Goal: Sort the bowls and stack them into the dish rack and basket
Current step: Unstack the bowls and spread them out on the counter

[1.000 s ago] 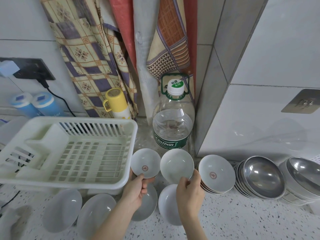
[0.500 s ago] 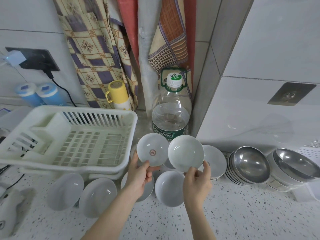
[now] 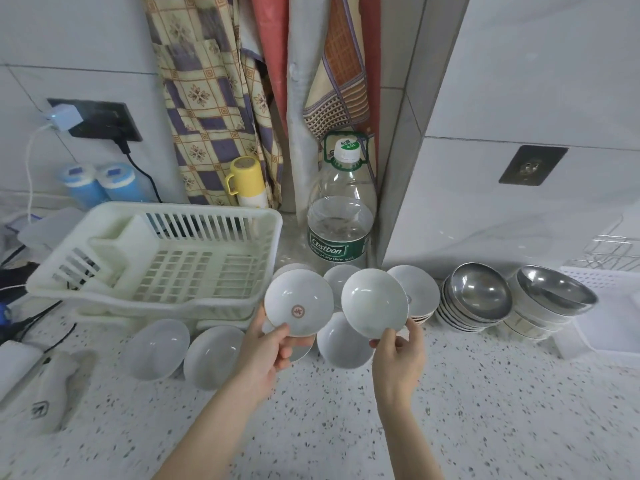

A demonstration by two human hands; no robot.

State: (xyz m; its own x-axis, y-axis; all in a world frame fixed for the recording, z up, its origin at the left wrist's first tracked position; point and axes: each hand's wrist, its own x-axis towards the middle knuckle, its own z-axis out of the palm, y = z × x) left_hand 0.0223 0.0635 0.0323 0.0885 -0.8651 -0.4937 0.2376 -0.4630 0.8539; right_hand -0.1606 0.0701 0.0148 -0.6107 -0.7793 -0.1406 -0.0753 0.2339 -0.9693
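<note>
The speckled stone counter (image 3: 485, 410) spreads under everything, pale with dark flecks and a dull polish. On its left sits the white plastic dish rack (image 3: 263, 244), a slatted rectangular tub with a grid floor and nothing in it. Behind it, in the corner, stands a clear ribbed water bottle (image 3: 341, 216) with a green label and white cap. Along the right wall two stacks of steel bowls (image 3: 476, 296) lean nested, round and mirror-bright, the second stack (image 3: 550, 296) just beside the first. Further right lies a white plastic tray (image 3: 613, 327) with a wire rack above it.

White glazed bowls lie about the middle: two tilted ones (image 3: 157, 344) and (image 3: 213, 355) in front of the rack, one (image 3: 341, 342) below my raised bowls, and a short stack (image 3: 419, 289) leaning near the steel ones.

My left hand (image 3: 266, 355) pinches the lower rim of a shallow white bowl with a red mark (image 3: 299, 303) at its centre, thumb on the inside, fingers behind, holding it tipped toward me above the counter by the rack's near corner. My right hand (image 3: 398, 358) pinches the rim of a plain white bowl (image 3: 374, 301), slightly deeper and glossy, tilted likewise. The two held bowls hang side by side, almost touching.
</note>
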